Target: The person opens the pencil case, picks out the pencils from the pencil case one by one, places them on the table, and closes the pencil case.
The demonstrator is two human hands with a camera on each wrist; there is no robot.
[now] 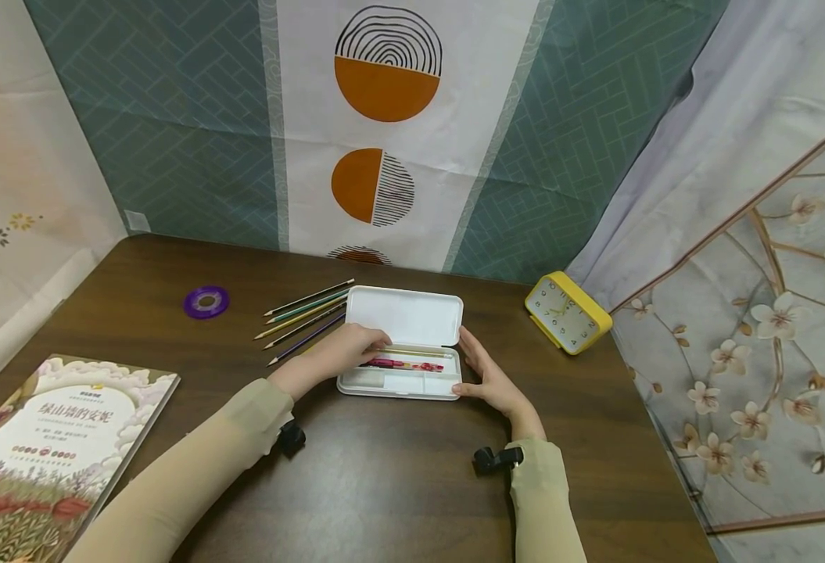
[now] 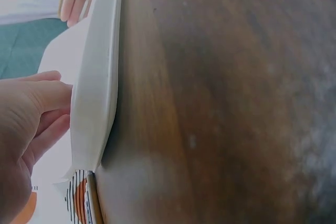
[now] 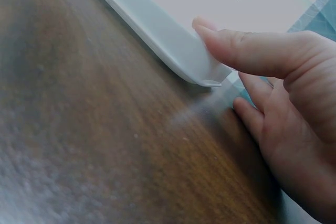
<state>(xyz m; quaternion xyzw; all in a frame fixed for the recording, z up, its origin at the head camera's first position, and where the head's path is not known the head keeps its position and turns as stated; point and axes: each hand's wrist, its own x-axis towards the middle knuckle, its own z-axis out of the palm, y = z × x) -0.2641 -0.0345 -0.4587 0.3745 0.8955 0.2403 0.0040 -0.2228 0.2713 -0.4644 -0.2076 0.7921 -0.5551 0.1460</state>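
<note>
A white pencil case [image 1: 403, 382] lies on the table with its lid [image 1: 405, 314] raised at the back. Inside it are a gold-coloured pencil [image 1: 417, 353] along the back and a red patterned pen [image 1: 407, 365]. My left hand [image 1: 345, 353] reaches over the left end, its curled fingers on the gold pencil's left end; in the left wrist view the case wall [image 2: 97, 93] hides the fingertips. At the right end, my right hand [image 1: 491, 381] grips the case, thumb [image 3: 223, 43] on the near corner, fingers behind along the side.
Several coloured pencils [image 1: 305, 310] lie left of the case, partly beneath the left arm. Farther left are a purple tape roll [image 1: 206, 302] and a book [image 1: 67, 446]. A yellow alarm clock [image 1: 568, 313] stands at the back right, near the curtain.
</note>
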